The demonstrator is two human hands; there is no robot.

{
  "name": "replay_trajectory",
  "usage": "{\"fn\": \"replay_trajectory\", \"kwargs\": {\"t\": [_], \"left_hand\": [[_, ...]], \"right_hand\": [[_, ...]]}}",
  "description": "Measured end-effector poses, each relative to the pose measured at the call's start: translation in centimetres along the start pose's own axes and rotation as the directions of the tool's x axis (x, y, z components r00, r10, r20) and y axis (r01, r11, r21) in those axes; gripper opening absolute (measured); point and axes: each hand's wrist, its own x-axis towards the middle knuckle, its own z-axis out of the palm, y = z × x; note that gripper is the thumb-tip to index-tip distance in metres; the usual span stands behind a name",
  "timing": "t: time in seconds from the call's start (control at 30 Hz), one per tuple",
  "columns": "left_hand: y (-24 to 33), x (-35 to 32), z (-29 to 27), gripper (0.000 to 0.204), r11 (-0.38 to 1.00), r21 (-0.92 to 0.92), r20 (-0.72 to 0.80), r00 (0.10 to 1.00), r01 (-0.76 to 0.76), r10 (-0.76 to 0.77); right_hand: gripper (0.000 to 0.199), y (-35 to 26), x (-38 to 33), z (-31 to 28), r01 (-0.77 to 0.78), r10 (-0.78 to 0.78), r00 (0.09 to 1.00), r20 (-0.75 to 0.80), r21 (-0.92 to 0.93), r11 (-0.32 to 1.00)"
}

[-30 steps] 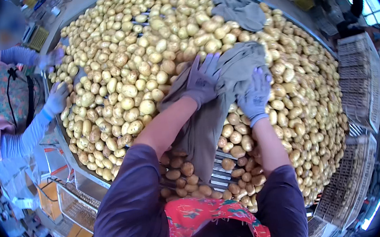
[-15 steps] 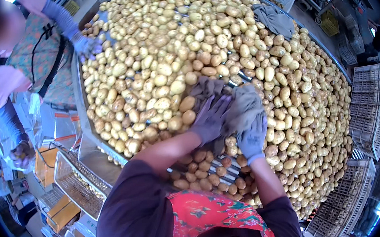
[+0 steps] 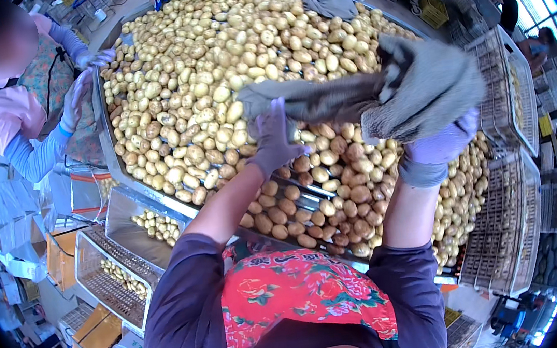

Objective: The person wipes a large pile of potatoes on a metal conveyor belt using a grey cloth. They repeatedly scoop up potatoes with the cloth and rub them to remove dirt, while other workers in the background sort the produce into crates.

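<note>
Small yellow-brown potatoes (image 3: 192, 81) lie in a broad heap on a metal-rimmed sorting table. A grey cloth (image 3: 431, 98), smeared by motion, stretches above them from the middle to the right. My right hand (image 3: 443, 145), in a pale purple glove, grips the bunched right end of the cloth, which hides most of the fingers. Also gloved, my left hand (image 3: 273, 140) is at the cloth's left end with thumb and a finger stretched apart. Whether it touches the cloth I cannot tell.
A second grey cloth (image 3: 329, 4) rests on the far potatoes. Plastic crates (image 3: 497, 224) stand along the right side, another crate (image 3: 88, 254) at the left. Across the left edge is a co-worker (image 3: 17, 114) with gloved hands. Metal rollers (image 3: 309, 201) show near me.
The grey cloth has risen from the heap and swung right with my right hand. My left hand has moved slightly left, its fingers now spread. The co-worker's hands have come closer together.
</note>
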Motion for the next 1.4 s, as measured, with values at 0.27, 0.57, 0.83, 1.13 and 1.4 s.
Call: {"fn": "replay_trajectory", "kwargs": {"t": [0.27,0.57,0.83,1.13,1.4], "left_hand": [[3.1,7.5,4.5,0.098,0.89,-0.443,-0.206,0.954,0.11,-0.22],[2.8,1.0,-14.1,0.03,0.545,-0.729,-0.562,0.817,-0.414,-0.131],[-11.9,-8.5,-4.0,0.059,0.713,0.685,0.035,0.984,-0.151,0.175],[-11.9,8.6,-0.8,0.059,0.737,0.676,-0.24,0.951,0.019,0.196],[-14.8,-1.5,1.8,0.058,0.785,0.515,-0.04,0.905,-0.345,0.424]], "right_hand": [[0.047,-9.0,-6.0,-10.0,0.101,-0.279,0.956,-0.095,-0.785,0.612],[0.045,-8.3,-7.6,-7.3,-0.052,-0.417,0.879,0.23,-0.825,-0.563],[0.055,20.4,-12.1,-3.6,0.618,0.21,0.786,0.581,-0.74,-0.266],[0.048,28.6,-3.6,-4.3,0.478,0.214,0.87,0.444,-0.866,-0.147],[0.058,25.2,-13.5,-4.0,0.625,0.199,0.78,0.593,-0.742,-0.241]]}}
